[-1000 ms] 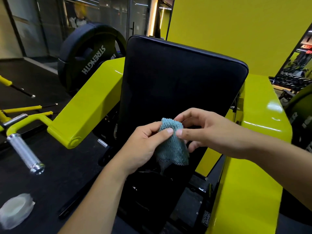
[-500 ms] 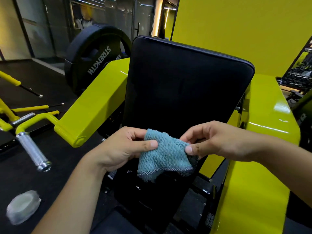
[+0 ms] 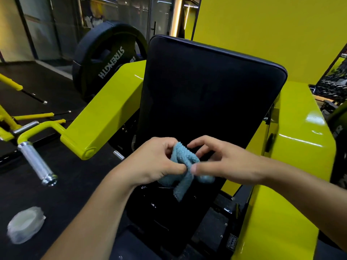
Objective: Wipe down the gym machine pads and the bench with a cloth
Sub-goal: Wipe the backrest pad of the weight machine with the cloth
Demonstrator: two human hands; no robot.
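Note:
A small blue terry cloth point(image 3: 183, 166) is bunched between both hands in front of the lower part of a tall black back pad point(image 3: 206, 94) on a yellow gym machine. My left hand point(image 3: 154, 162) grips the cloth's left side with curled fingers and thumb. My right hand point(image 3: 223, 162) pinches the cloth's right side with its thumb, its other fingers arched above. A loose corner of the cloth hangs down over the dark seat area point(image 3: 169, 218) below the pad.
Yellow machine arms point(image 3: 105, 113) flank the pad, with a black weight plate point(image 3: 105, 59) behind on the left. A chrome handle point(image 3: 36, 163) sticks out at the left. A clear tape roll point(image 3: 25, 224) lies on the black floor. A yellow frame point(image 3: 293, 147) stands at the right.
Both hands have drawn closer together and lower, crumpling the cloth that was spread between them half a second ago. The view has shifted slightly.

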